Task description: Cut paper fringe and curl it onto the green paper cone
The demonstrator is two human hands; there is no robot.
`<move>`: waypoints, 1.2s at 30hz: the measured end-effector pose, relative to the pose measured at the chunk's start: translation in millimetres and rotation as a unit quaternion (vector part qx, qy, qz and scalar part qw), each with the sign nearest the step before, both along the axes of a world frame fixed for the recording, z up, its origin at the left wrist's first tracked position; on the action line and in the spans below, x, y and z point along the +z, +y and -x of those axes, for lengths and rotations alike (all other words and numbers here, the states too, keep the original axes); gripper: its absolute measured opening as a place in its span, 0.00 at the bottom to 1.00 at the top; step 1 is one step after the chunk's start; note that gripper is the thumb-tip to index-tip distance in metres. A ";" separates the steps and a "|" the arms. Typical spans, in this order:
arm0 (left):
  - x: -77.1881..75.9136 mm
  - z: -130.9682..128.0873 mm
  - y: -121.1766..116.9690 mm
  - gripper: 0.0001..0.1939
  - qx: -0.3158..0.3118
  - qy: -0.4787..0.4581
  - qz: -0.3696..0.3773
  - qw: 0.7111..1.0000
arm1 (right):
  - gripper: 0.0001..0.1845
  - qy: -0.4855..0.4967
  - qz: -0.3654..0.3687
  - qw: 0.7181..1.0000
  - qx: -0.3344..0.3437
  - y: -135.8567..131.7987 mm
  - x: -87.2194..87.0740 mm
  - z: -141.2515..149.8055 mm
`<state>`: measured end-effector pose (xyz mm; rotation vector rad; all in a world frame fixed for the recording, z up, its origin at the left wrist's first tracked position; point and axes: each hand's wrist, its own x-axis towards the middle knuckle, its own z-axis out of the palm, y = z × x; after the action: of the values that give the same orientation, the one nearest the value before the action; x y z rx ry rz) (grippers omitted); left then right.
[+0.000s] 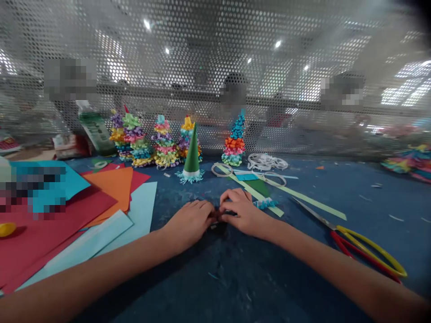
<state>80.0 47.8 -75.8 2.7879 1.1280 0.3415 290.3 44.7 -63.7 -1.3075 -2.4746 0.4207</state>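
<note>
My left hand (190, 220) and my right hand (243, 213) meet at the middle of the dark blue table (235, 273). Both have their fingers curled and pressed together over a small dark thing between them, too hidden to name. A fringed light-blue paper strip (266, 204) lies just right of my right hand. A green paper cone (192, 157) with a fringed blue base stands a little beyond the hands. Pale green paper strips (313, 200) run across the table to the right.
Red-and-yellow scissors (357, 240) lie at the right. Sheets of coloured paper (101, 197) are spread at the left. Several finished paper trees (161, 143) stand along a perforated metal screen (215, 67). White paper rings (266, 162) lie nearby. People sit behind the screen.
</note>
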 end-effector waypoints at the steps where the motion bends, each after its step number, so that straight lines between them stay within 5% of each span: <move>1: 0.1 0.0 0.9 0.07 0.016 -0.004 0.004 1.000 | 0.03 -0.001 0.001 1.000 -0.010 0.1 -0.3 0.1; 8: -4.3 1.3 13.2 0.12 0.089 -0.003 0.049 0.995 | 0.06 -0.010 0.022 0.996 -0.081 12.3 -7.9 2.6; 14: -5.0 -0.9 17.9 0.15 0.093 -0.017 0.043 0.995 | 0.04 -0.015 -0.038 0.997 -0.062 13.5 -3.2 1.0; 19: 20.1 9.2 15.8 0.16 0.108 -0.048 0.034 0.992 | 0.10 -0.023 -0.098 0.995 -0.026 5.7 11.9 -46.2; 23: 35.4 36.6 -0.8 0.17 0.064 -0.039 0.021 0.997 | 0.12 -0.081 -0.129 0.988 0.003 2.2 4.0 -85.8; 28: 20.4 71.9 -21.7 0.19 0.017 0.009 0.036 0.999 | 0.14 -0.162 -0.162 0.973 0.023 9.7 -8.7 -92.2; 36: 3.2 88.7 -26.3 0.19 -0.001 0.002 0.038 0.999 | 0.12 -0.230 -0.190 0.952 0.068 23.6 6.4 -85.1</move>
<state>-8.8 21.5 -72.6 2.7255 1.1136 0.2885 375.5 68.2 -57.3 -1.1746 -2.8348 -0.3653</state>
